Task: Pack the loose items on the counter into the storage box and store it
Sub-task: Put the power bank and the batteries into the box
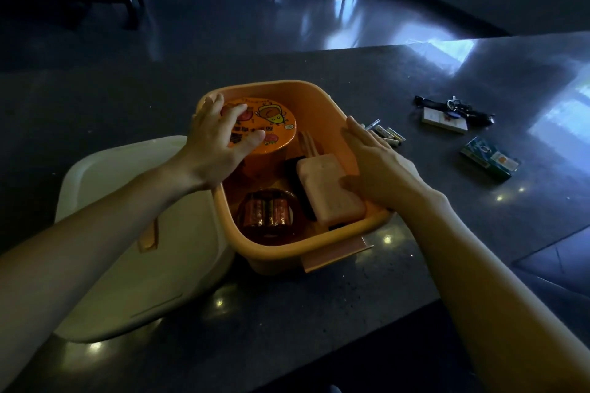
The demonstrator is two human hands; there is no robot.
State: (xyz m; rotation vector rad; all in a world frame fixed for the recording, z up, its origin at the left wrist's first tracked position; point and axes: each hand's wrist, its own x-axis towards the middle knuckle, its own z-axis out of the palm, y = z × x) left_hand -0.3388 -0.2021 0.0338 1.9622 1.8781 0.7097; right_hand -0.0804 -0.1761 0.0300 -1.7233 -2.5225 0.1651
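An orange storage box [274, 91] stands open on the dark counter [127, 105]. Inside it are a round orange tub with a cartoon lid [274, 124], a pink power bank [329, 191] and a pack of batteries [268, 210]. My left hand [220, 140] grips the tub's lid from above, fingers spread over it. My right hand [373, 166] rests over the box's right rim, thumb against the power bank. The box's cream lid [127, 233] lies flat to the left.
Right of the box, loose on the counter: several small batteries [388, 135], a white card box [443, 120] under keys and a black watch strap [459, 108], and a green carton [488, 158]. Chairs stand across the dark floor beyond.
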